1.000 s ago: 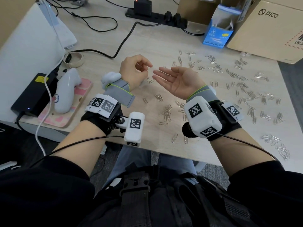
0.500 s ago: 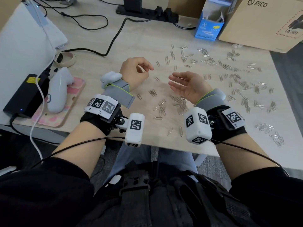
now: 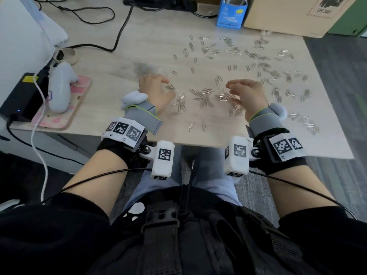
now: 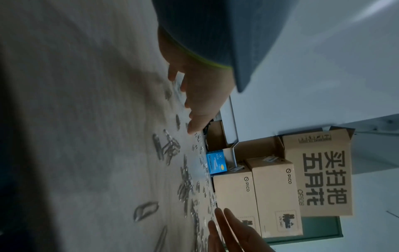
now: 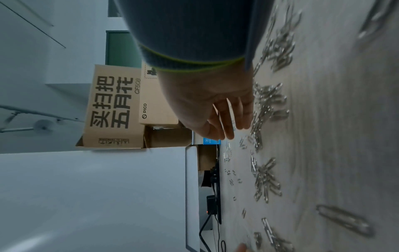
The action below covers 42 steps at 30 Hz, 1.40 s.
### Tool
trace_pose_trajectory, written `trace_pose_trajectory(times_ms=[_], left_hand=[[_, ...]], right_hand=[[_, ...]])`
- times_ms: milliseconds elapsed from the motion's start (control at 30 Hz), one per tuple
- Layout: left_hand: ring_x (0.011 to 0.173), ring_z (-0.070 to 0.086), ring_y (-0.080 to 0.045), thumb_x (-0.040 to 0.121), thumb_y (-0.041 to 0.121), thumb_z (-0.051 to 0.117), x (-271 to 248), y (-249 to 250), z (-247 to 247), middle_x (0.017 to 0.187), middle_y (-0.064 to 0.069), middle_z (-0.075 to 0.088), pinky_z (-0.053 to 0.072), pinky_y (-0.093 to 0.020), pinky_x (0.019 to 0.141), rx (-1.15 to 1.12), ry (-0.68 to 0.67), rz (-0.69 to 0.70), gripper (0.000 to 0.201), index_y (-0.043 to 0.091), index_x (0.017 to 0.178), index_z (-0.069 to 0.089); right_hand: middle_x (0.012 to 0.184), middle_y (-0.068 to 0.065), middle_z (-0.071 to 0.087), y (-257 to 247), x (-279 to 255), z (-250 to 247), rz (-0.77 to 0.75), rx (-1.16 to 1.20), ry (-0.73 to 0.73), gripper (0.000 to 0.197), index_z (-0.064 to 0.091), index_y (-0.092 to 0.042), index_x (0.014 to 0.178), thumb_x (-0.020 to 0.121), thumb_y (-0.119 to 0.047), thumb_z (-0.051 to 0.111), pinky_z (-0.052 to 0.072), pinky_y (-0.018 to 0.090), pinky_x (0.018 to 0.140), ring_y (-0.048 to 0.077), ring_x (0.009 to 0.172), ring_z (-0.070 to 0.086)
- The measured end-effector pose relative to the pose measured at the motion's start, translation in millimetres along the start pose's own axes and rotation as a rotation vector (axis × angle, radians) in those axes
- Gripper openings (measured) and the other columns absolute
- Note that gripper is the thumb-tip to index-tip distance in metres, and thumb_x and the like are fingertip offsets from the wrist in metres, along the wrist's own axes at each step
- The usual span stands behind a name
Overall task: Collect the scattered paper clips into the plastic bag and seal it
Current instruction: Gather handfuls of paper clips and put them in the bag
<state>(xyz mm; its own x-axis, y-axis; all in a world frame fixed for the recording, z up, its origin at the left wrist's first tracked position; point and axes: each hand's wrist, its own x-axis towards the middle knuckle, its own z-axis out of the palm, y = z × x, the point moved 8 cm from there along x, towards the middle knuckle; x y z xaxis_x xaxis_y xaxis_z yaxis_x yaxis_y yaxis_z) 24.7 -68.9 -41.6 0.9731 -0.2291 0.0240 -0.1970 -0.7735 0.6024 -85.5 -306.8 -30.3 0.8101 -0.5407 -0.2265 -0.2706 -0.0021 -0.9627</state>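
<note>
Several silver paper clips (image 3: 202,96) lie scattered over the wooden table (image 3: 139,36), thickest in a heap between my hands and in a band to the right. My left hand (image 3: 156,90) rests at the heap's left edge; in the left wrist view its fingers (image 4: 202,102) reach down to the tabletop among clips (image 4: 170,148). My right hand (image 3: 246,94) stands on its edge at the heap's right side, fingers loosely curved and holding nothing (image 5: 215,105). No plastic bag shows plainly. A faint grey blur (image 3: 147,68) lies just beyond the left hand.
At the left are a white controller (image 3: 59,86) on a pink mat, a black power brick (image 3: 21,96) and a tape roll (image 3: 66,55). Black cables (image 3: 119,32), a blue box (image 3: 231,14) and a cardboard box (image 3: 294,14) line the back. The table's front edge (image 3: 198,143) runs under my wrists.
Both hands came down from above the table onto it, nearer the front edge. The right hand turned from palm up to standing on its edge beside the heap.
</note>
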Motion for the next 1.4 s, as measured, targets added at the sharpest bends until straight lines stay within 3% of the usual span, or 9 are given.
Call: trace_pose_trajectory(times_ms=[100, 200, 333, 467, 567, 633, 767, 1100, 1400], left_hand=[[0.139, 0.019, -0.03, 0.061, 0.065, 0.062, -20.8, 5.6, 17.2, 0.145, -0.012, 0.031, 0.016, -0.038, 0.113, 0.116, -0.12, -0.038, 0.078, 0.023, 0.125, 0.048], [0.144, -0.013, -0.031, 0.063, 0.076, 0.058, -42.9, 7.5, 36.5, 0.156, -0.016, -0.007, -0.005, -0.049, 0.116, 0.222, -0.272, -0.036, 0.11, 0.023, 0.146, 0.009], [0.143, -0.021, -0.029, 0.044, 0.084, 0.041, -61.5, 17.0, 53.7, 0.155, -0.016, -0.018, -0.012, -0.049, 0.116, 0.348, -0.326, 0.016, 0.131, 0.018, 0.147, -0.006], [0.143, -0.02, -0.027, 0.063, 0.08, 0.052, -65.5, 31.0, 64.5, 0.155, -0.015, -0.017, -0.011, -0.051, 0.116, 0.407, -0.345, 0.082, 0.121, 0.014, 0.147, -0.006], [0.143, -0.021, -0.026, 0.071, 0.076, 0.047, -66.2, 40.4, 72.3, 0.155, -0.014, -0.018, -0.011, -0.052, 0.115, 0.42, -0.366, 0.125, 0.112, 0.014, 0.147, -0.007], [0.143, -0.02, -0.025, 0.075, 0.074, 0.044, -67.5, 46.0, 76.6, 0.156, -0.012, -0.018, -0.012, -0.052, 0.115, 0.43, -0.368, 0.136, 0.106, 0.014, 0.147, -0.006], [0.144, -0.018, -0.023, 0.082, 0.069, 0.039, -66.6, 54.0, 76.5, 0.156, -0.011, -0.014, -0.011, -0.05, 0.116, 0.425, -0.332, 0.155, 0.096, 0.014, 0.147, -0.004], [0.145, -0.016, -0.021, 0.085, 0.067, 0.033, -49.8, 80.0, 101.7, 0.157, -0.008, -0.013, -0.01, -0.047, 0.116, 0.453, -0.365, 0.234, 0.087, 0.018, 0.148, -0.004], [0.144, -0.016, -0.025, 0.085, 0.061, 0.045, -30.6, 81.3, 82.9, 0.157, -0.011, -0.011, -0.01, -0.043, 0.117, 0.265, -0.299, 0.209, 0.09, 0.015, 0.148, 0.0]], right_hand=[[0.078, -0.006, 0.061, 8.3, -10.6, -21.1, -0.035, -0.066, 0.107, 0.016, 0.067, -0.019, 0.081, 0.083, -0.006, 0.057, 0.048, 0.021, 0.068, 0.008, 0.072, 0.055], [0.08, -0.007, 0.06, 16.7, -23.5, -40.0, -0.043, -0.123, 0.177, 0.019, 0.07, -0.012, 0.096, 0.082, -0.007, 0.058, 0.04, 0.013, 0.058, 0.006, 0.068, 0.052], [0.1, -0.003, 0.064, 26.8, -39.2, -64.1, -0.06, -0.135, 0.187, 0.026, 0.068, -0.011, 0.107, 0.084, -0.007, 0.058, 0.041, 0.003, 0.061, 0.001, 0.075, 0.055], [0.142, -0.002, 0.047, 31.4, -46.7, -77.6, -0.08, -0.234, 0.163, 0.041, 0.061, -0.017, 0.122, 0.082, -0.009, 0.062, 0.037, 0.02, 0.1, 0.011, 0.13, 0.041], [0.155, 0.001, 0.023, 45.0, -51.2, -70.1, -0.025, -0.319, -0.019, 0.07, 0.035, -0.013, 0.145, 0.082, -0.009, 0.067, 0.034, 0.012, 0.103, 0.017, 0.143, 0.021], [0.158, 0.005, 0.013, 53.2, -54.1, -64.3, -0.003, -0.504, -0.138, 0.086, 0.019, -0.013, 0.15, 0.081, -0.016, 0.07, 0.016, 0.034, 0.119, 0.02, 0.147, 0.002], [0.159, 0.009, -0.007, 54.2, -59.5, -49.6, -0.038, -0.79, -0.254, 0.089, 0.005, -0.011, 0.152, 0.086, -0.024, 0.065, -0.008, 0.039, 0.117, 0.024, 0.145, -0.016], [0.159, 0.008, -0.008, 50.5, -37.2, -28.3, -0.177, -1.083, -0.288, 0.063, 0.005, -0.008, 0.151, 0.099, -0.024, 0.037, -0.008, 0.04, 0.116, 0.026, 0.146, -0.011], [0.159, 0.012, -0.001, 29.2, -27.5, -22.1, -0.226, -0.773, -0.269, 0.08, 0.012, -0.01, 0.15, 0.089, -0.023, 0.061, -0.005, 0.043, 0.118, 0.028, 0.146, -0.012]])
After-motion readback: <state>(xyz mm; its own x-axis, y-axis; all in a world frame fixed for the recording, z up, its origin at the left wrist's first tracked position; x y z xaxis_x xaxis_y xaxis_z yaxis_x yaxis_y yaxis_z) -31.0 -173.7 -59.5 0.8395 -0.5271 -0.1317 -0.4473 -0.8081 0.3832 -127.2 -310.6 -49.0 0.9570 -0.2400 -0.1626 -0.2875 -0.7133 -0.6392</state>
